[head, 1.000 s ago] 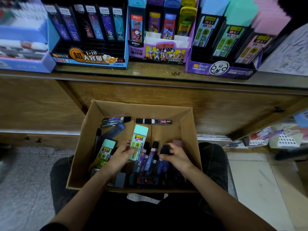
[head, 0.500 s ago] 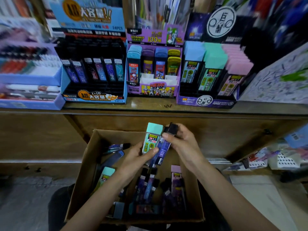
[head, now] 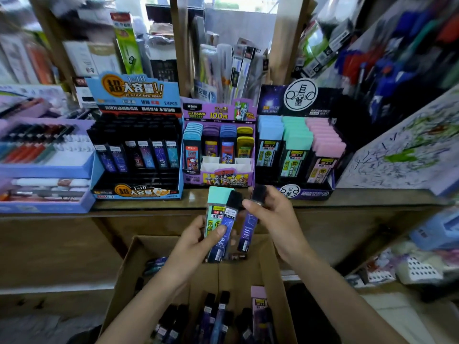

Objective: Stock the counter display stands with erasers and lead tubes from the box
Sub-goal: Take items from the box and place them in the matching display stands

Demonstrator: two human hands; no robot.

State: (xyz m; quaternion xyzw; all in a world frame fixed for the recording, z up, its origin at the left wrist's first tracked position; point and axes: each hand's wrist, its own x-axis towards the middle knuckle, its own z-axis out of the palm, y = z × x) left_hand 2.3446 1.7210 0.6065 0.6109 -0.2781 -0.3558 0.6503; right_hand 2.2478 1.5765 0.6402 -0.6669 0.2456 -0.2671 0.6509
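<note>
mint case (head: 219, 194) and blue tube (head: 227, 225) gripped fanned in my left hand (head: 192, 240), purple tube (head: 248, 228) pinched in my right hand (head: 275, 219), held up facing the stands (head: 139, 191) to match each.

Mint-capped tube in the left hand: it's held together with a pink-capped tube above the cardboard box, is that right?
Not quite. The head view shows the left hand holding the mint-capped tube together with a black-capped blue tube, not a pink-capped one, above the cardboard box. The right hand holds a separate purple tube.
</note>
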